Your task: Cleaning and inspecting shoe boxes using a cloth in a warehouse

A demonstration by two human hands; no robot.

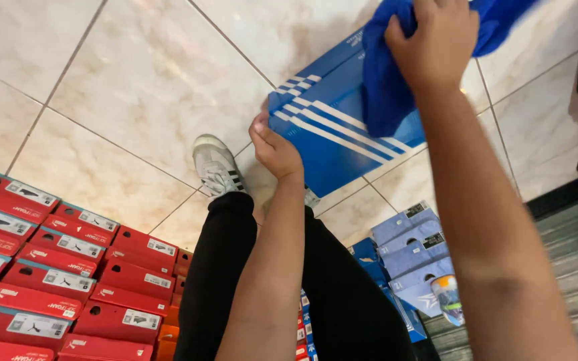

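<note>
While the left hand clamps the near corner of the blue shoebox held above the tiled floor, the right hand presses a bunched blue cloth on its lid — cardboard looks light, stiff, crushable — best gripped at corners.
</note>
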